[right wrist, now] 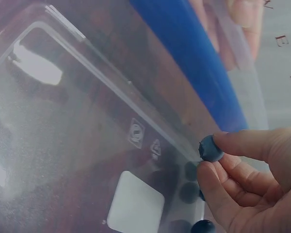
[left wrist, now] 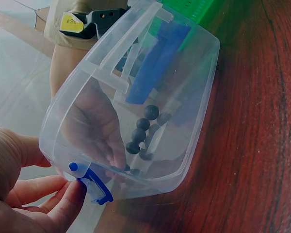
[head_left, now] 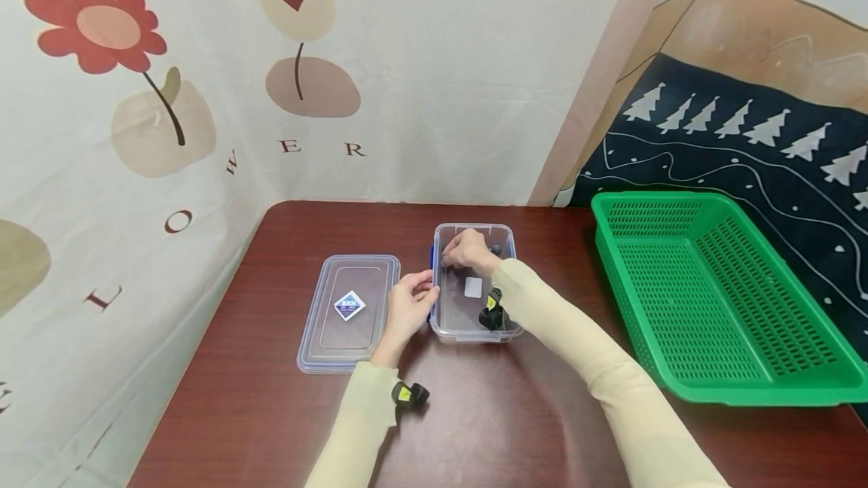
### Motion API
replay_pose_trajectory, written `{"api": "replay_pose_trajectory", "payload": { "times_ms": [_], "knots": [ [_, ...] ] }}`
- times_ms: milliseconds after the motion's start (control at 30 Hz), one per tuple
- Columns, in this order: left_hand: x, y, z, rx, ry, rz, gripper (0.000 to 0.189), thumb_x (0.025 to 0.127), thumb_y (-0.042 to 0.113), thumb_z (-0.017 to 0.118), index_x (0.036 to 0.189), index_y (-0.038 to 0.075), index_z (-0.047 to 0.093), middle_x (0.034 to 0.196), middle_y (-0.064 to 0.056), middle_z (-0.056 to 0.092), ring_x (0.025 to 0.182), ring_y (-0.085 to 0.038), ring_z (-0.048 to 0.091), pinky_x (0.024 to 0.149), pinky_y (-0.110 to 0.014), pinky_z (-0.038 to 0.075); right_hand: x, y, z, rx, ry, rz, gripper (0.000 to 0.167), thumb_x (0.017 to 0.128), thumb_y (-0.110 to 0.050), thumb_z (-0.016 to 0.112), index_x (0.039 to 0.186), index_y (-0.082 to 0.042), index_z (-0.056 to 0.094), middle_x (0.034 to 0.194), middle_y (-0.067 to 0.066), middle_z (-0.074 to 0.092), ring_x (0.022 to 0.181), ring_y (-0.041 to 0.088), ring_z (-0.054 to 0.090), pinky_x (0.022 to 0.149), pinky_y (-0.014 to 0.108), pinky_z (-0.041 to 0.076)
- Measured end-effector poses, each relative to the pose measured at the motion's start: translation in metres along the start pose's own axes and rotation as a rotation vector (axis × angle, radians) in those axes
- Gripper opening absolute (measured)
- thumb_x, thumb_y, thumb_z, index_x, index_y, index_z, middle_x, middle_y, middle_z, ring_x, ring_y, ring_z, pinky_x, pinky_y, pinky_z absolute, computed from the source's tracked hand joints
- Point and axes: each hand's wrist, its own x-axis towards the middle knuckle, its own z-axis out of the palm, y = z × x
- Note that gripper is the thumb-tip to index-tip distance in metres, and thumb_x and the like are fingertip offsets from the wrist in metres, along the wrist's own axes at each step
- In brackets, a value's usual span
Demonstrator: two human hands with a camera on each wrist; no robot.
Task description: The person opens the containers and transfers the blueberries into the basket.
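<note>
A clear plastic box (head_left: 450, 315) stands lidless on the table. Inside its far end, my right hand (head_left: 469, 251) pinches a blueberry (right wrist: 211, 149) between thumb and fingertip, close to the wall. Several more blueberries (left wrist: 139, 135) lie along that end, seen through the clear plastic in the left wrist view. On the box's left side, my left hand (head_left: 408, 307) grips the edge beside a blue latch (left wrist: 98, 187), with thumb and fingers bent at the wall. A white square (right wrist: 136, 204) lies on the box floor.
The clear lid (head_left: 325, 337) with a blue-and-white label lies flat, left of the box. A large green basket (head_left: 627, 307) stands at the right side of the brown table (head_left: 475, 413). A printed cloth (head_left: 441, 96) hangs behind the table's back edge.
</note>
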Motion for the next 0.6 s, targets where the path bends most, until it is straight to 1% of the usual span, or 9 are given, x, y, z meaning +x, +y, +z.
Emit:
{"api": "replay_pose_trajectory", "payload": {
  "times_ms": [67, 133, 233, 267, 367, 500, 600],
  "knots": [
    [0.001, -0.001, 0.000, 0.005, 0.002, -0.001, 0.028, 0.079, -0.017, 0.058, 0.105, -0.026, 0.055, 0.099, -0.036, 0.054, 0.093, -0.049, 0.058, 0.084, -0.042, 0.056, -0.001, -0.001, -0.004, 0.005, -0.001, 0.000, 0.015, 0.072, -0.003, 0.075, 0.085, 0.001, 0.073, 0.073, 0.009, 0.070, 0.062, 0.015, 0.063, 0.058, 0.020, 0.056],
    [0.001, -0.002, 0.000, 0.015, 0.004, -0.005, 0.028, 0.079, -0.016, 0.058, 0.106, -0.025, 0.055, 0.099, -0.036, 0.055, 0.092, -0.048, 0.058, 0.084, -0.040, 0.056, -0.002, -0.003, -0.009, 0.017, 0.000, -0.005, 0.016, 0.073, -0.004, 0.075, 0.088, 0.002, 0.073, 0.077, 0.011, 0.070, 0.068, 0.020, 0.066, 0.061, 0.023, 0.057],
    [0.000, -0.002, 0.001, 0.030, 0.006, -0.004, 0.028, 0.079, -0.016, 0.059, 0.105, -0.025, 0.056, 0.099, -0.035, 0.056, 0.092, -0.046, 0.059, 0.083, -0.038, 0.057, -0.005, -0.006, -0.020, 0.073, -0.004, 0.002, 0.018, 0.076, -0.004, 0.073, 0.092, 0.003, 0.071, 0.087, 0.014, 0.070, 0.081, 0.029, 0.068, 0.073, 0.032, 0.059],
    [0.000, -0.002, 0.000, 0.029, 0.006, -0.004, 0.028, 0.079, -0.015, 0.059, 0.105, -0.025, 0.056, 0.099, -0.035, 0.056, 0.092, -0.046, 0.059, 0.084, -0.039, 0.057, -0.006, -0.007, -0.024, 0.107, -0.007, 0.011, 0.019, 0.077, -0.004, 0.073, 0.094, 0.004, 0.070, 0.091, 0.015, 0.070, 0.085, 0.031, 0.067, 0.077, 0.036, 0.059],
    [0.000, 0.000, 0.000, 0.017, 0.003, 0.004, 0.028, 0.079, -0.016, 0.058, 0.105, -0.025, 0.055, 0.099, -0.036, 0.055, 0.092, -0.046, 0.059, 0.084, -0.042, 0.056, -0.009, -0.009, -0.038, 0.190, -0.006, 0.029, 0.021, 0.079, -0.003, 0.072, 0.098, 0.005, 0.069, 0.100, 0.018, 0.068, 0.092, 0.035, 0.065, 0.085, 0.043, 0.057],
    [-0.001, 0.002, 0.000, 0.010, 0.002, 0.012, 0.028, 0.079, -0.017, 0.058, 0.105, -0.026, 0.055, 0.099, -0.037, 0.055, 0.091, -0.047, 0.059, 0.084, -0.045, 0.055, -0.013, -0.010, -0.059, 0.239, 0.021, 0.041, 0.025, 0.079, -0.004, 0.073, 0.101, 0.005, 0.068, 0.108, 0.020, 0.065, 0.094, 0.035, 0.065, 0.086, 0.041, 0.057],
    [-0.001, 0.002, 0.000, 0.018, 0.003, 0.010, 0.028, 0.079, -0.016, 0.058, 0.105, -0.026, 0.054, 0.098, -0.036, 0.055, 0.091, -0.047, 0.059, 0.084, -0.044, 0.056, -0.017, -0.010, -0.076, 0.270, 0.036, 0.046, 0.027, 0.080, -0.003, 0.071, 0.105, 0.007, 0.066, 0.116, 0.021, 0.061, 0.098, 0.036, 0.063, 0.089, 0.040, 0.055]
  ]
}}
